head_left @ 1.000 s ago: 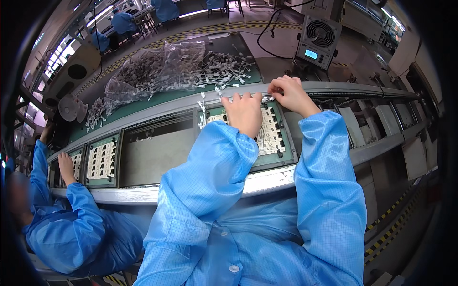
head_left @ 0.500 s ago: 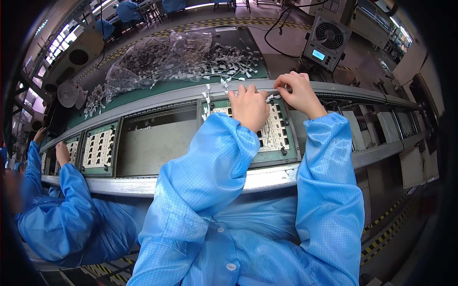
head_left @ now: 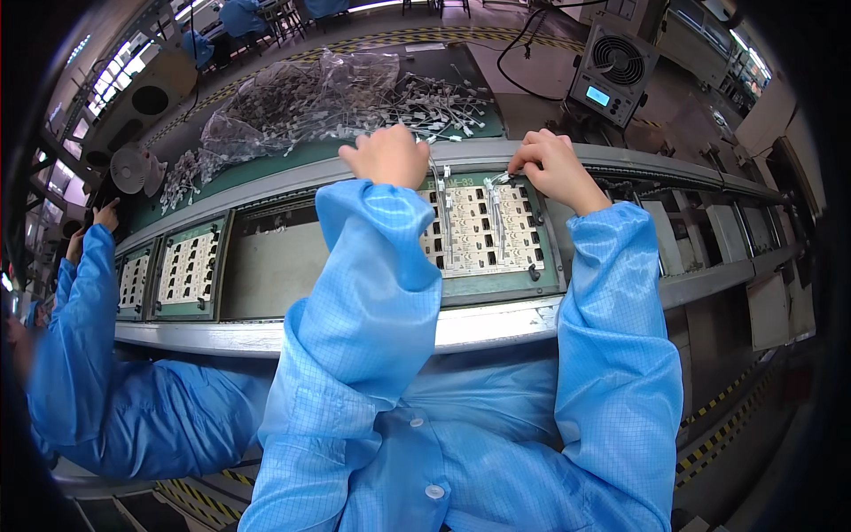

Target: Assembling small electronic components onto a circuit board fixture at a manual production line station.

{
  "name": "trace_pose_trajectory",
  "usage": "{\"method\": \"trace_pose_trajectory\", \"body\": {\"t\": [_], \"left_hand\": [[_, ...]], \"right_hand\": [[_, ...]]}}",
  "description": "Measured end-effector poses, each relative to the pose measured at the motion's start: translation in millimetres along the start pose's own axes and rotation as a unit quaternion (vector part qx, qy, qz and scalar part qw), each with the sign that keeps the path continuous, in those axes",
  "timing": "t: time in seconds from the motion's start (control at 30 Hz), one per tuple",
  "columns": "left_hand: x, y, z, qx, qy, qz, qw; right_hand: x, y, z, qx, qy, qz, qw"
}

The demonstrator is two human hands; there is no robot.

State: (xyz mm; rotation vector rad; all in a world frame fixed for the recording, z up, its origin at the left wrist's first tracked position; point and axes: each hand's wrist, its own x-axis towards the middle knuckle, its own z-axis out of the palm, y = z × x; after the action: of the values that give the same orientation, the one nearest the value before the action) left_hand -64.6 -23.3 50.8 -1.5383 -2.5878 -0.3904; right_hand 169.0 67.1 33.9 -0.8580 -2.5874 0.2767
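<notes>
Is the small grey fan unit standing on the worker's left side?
No, the grey fan unit stands at the far right, beyond the right hand.

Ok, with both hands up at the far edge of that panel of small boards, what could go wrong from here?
1. The left hand reaches over the fixture; its sleeve lies across the panel of small boards and may nudge the seated white parts.
2. The right hand pinches a small part at the panel's top edge; it could slip into the gap by the rail.
3. The loose parts pile sits close; strays might fall onto the panel.
</notes>
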Motion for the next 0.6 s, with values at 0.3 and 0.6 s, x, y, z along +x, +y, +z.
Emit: {"method": "trace_pose_trajectory", "body": {"t": [0.3,0.6], "left_hand": [[1.0,11.2,20.7,0.014,-0.030,0.000,0.999],[-0.3,21.1,31.6,-0.152,0.009,0.027,0.988]], "right_hand": [[0.6,-2.9,4.5,-0.015,0.022,-0.012,1.000],[-0.8,-3.0,5.7,-0.028,0.031,-0.019,0.999]]}}
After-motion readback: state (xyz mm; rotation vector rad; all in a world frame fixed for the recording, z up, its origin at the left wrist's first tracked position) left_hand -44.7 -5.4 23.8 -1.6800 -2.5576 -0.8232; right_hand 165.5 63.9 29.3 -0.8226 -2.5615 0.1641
